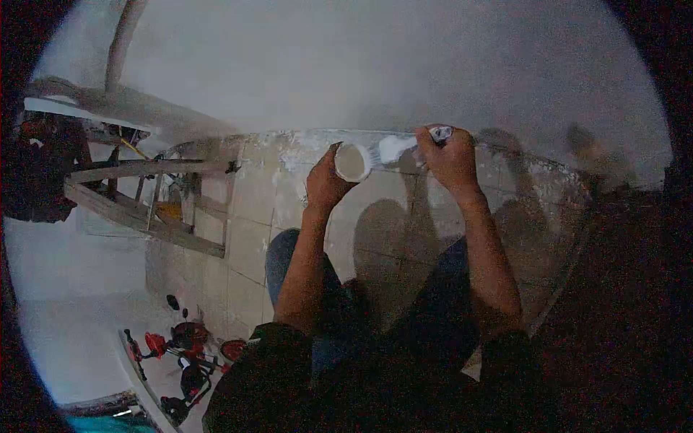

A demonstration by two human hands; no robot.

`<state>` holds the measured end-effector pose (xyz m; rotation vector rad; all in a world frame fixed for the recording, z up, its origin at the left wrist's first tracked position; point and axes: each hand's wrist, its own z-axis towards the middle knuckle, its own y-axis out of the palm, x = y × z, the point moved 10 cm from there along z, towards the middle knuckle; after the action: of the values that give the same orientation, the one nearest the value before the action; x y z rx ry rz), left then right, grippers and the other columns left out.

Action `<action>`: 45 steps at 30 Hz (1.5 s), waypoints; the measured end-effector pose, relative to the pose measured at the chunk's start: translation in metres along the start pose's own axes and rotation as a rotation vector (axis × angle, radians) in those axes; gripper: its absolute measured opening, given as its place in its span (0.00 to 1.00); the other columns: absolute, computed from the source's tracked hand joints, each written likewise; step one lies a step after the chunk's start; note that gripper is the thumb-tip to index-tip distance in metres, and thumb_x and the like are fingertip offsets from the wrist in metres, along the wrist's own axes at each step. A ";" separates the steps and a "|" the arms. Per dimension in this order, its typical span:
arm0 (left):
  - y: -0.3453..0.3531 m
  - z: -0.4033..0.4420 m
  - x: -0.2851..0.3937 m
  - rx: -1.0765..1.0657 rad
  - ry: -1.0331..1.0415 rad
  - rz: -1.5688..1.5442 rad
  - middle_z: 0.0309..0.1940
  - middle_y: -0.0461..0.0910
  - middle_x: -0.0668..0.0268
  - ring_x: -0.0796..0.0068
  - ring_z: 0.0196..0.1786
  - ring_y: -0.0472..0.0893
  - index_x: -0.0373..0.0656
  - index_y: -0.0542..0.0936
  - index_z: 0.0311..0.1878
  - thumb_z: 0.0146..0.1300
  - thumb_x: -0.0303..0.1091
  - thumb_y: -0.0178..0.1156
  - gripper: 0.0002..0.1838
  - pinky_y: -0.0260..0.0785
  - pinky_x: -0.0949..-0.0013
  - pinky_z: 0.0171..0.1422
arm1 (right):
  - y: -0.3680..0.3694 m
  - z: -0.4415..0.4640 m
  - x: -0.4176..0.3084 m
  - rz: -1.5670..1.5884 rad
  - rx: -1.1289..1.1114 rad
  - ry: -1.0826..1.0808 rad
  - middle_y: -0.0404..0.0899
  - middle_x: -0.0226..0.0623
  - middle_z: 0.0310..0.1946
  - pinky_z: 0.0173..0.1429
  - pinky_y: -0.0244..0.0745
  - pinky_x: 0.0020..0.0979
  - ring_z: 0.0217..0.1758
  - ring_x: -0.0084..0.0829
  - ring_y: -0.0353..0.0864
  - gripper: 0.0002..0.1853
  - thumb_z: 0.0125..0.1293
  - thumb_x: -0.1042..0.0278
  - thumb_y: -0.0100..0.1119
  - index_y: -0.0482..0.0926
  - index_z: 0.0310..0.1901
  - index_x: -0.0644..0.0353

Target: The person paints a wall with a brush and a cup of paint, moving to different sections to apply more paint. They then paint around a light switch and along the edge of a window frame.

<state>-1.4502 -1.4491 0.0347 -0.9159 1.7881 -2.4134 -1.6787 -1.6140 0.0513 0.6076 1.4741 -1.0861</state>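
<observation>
My left hand (328, 180) grips a round, pale cup (353, 163) with its open top turned toward the camera. My right hand (451, 159) is closed around the handle of a brush (395, 149) with a white head. The brush's bristles point left and lie at the right rim of the cup; whether they touch it I cannot tell. Both hands are just in front of the foot of a grey-white wall (346, 65), above a tiled floor (249, 249) with white smears along the wall's base.
A wooden ladder-like frame (155, 234) lies at the left on the tiles. Beyond it is a dark heap (36, 173). A red and black bike (191, 361) shows at the lower left. My bent knees are below my hands, and shadows fall on floor and wall.
</observation>
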 end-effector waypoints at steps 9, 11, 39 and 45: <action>0.015 0.008 -0.006 -0.041 -0.046 -0.084 0.57 0.85 0.51 0.48 0.59 0.85 0.43 0.72 0.72 0.45 0.53 0.85 0.52 0.80 0.52 0.60 | 0.009 0.006 0.005 0.116 -0.037 -0.030 0.87 0.36 0.24 0.28 0.79 0.31 0.23 0.24 0.85 0.16 0.75 0.59 0.65 0.88 0.41 0.66; 0.008 0.010 -0.009 -0.024 -0.066 -0.131 0.57 0.85 0.50 0.47 0.60 0.85 0.41 0.71 0.72 0.44 0.54 0.85 0.54 0.79 0.52 0.61 | 0.009 0.011 0.003 0.026 -0.024 -0.072 0.87 0.36 0.24 0.27 0.79 0.31 0.22 0.24 0.85 0.16 0.74 0.59 0.66 0.88 0.42 0.68; 0.093 0.024 -0.099 -0.621 0.231 -0.132 0.66 0.79 0.49 0.46 0.68 0.79 0.41 0.64 0.77 0.38 0.62 0.85 0.65 0.72 0.48 0.74 | 0.124 0.011 0.046 0.563 -0.093 0.462 0.81 0.29 0.33 0.34 0.71 0.25 0.29 0.24 0.75 0.14 0.71 0.61 0.64 0.85 0.51 0.61; 0.195 -0.009 -0.059 -0.870 0.554 -0.316 0.69 0.76 0.50 0.48 0.71 0.76 0.45 0.64 0.78 0.37 0.60 0.86 0.66 0.71 0.48 0.75 | 0.157 -0.019 0.009 0.119 0.043 0.473 0.77 0.25 0.32 0.35 0.69 0.24 0.30 0.20 0.72 0.13 0.76 0.55 0.60 0.82 0.47 0.57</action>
<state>-1.4697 -1.4902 -0.1645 -0.5700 3.2547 -2.1356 -1.5560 -1.5309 -0.0039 1.0207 1.7927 -0.9197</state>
